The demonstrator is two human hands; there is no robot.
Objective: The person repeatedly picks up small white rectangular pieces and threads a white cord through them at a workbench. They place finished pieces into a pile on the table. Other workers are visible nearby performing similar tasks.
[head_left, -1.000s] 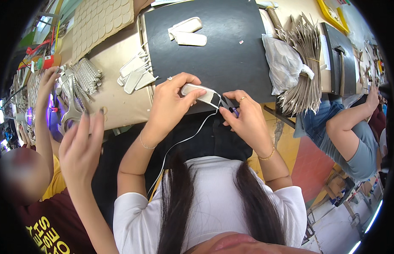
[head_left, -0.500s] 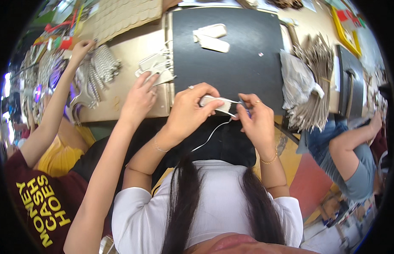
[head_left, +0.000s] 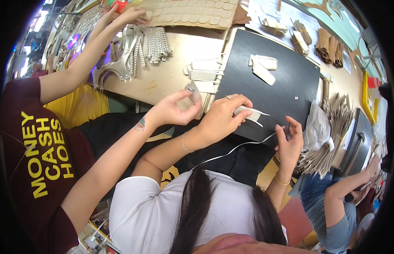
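Note:
My left hand [head_left: 223, 117] pinches a small white rounded tab [head_left: 253, 114] above the near edge of a black board [head_left: 269, 99]. Two short white cord ends stick out from the tab toward the right. Apart from it, my right hand [head_left: 289, 143] is closed around a small dark tool [head_left: 287, 129], mostly hidden by the fingers. A long white cord [head_left: 235, 148] runs from my lap up to those same fingers. Two similar white tabs [head_left: 263, 70] lie crossed on the board.
Left of me, a co-worker's hand [head_left: 173, 109] holds a thin greyish piece [head_left: 194, 91] beside corded white tabs [head_left: 204, 75]. Braided straps [head_left: 158, 44] and a tab-covered sheet [head_left: 192, 12] lie beyond. Right of the board are a plastic bag [head_left: 317, 127] and bundled strips [head_left: 332, 131].
My right hand has drawn away from the tab; the long cord now runs to it, separate from the tab's short ends. The co-worker's nearer hand has lifted a thin piece. The view has turned.

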